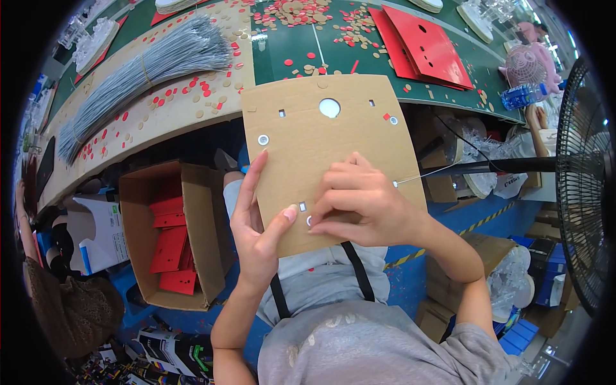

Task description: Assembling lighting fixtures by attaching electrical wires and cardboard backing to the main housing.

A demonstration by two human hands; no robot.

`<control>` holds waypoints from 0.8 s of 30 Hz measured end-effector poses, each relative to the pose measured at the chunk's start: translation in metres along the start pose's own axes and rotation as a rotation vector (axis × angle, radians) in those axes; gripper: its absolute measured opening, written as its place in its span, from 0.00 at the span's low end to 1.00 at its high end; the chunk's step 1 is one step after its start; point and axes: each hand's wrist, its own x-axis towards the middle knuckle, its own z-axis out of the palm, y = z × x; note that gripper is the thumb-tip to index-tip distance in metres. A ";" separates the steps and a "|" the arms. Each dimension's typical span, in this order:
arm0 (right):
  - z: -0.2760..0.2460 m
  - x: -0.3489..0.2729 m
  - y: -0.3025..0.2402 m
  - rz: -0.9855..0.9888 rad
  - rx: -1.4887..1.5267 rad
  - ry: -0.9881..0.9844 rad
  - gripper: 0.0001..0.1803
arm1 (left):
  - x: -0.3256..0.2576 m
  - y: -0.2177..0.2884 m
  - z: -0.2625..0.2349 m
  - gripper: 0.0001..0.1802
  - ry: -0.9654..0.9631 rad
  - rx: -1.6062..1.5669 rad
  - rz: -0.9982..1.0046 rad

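Note:
A tan cardboard panel point(340, 141) is held tilted in front of my body. It has a large round hole, small rectangular slots and white ring eyelets. My left hand point(256, 224) grips its lower left edge, thumb on the face beside a slot. Over the lower middle, my right hand point(359, 202) is closed, its fingertips pinched together close to a white eyelet point(309, 221). What the fingertips hold is hidden. From behind the right hand a thin wire point(427, 174) sticks out to the right; its other end cannot be made out.
Ahead, a green worktable point(289, 48) carries a bundle of grey wires point(154, 70), scattered red and tan cutouts, and red sheets point(427, 48). A box point(147, 282) of red pieces stands at left. A fan point(584, 186) stands at right; other people's arms show at both sides.

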 end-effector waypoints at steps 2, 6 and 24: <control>-0.001 0.000 -0.001 -0.045 0.097 0.070 0.14 | 0.001 0.001 -0.002 0.44 -0.009 -0.010 -0.018; -0.005 -0.010 0.009 -0.084 0.074 0.081 0.19 | 0.000 0.001 -0.002 0.44 -0.018 0.020 -0.001; -0.020 -0.010 -0.010 -0.318 -0.513 -0.088 0.24 | -0.003 -0.003 0.003 0.46 -0.028 -0.002 -0.009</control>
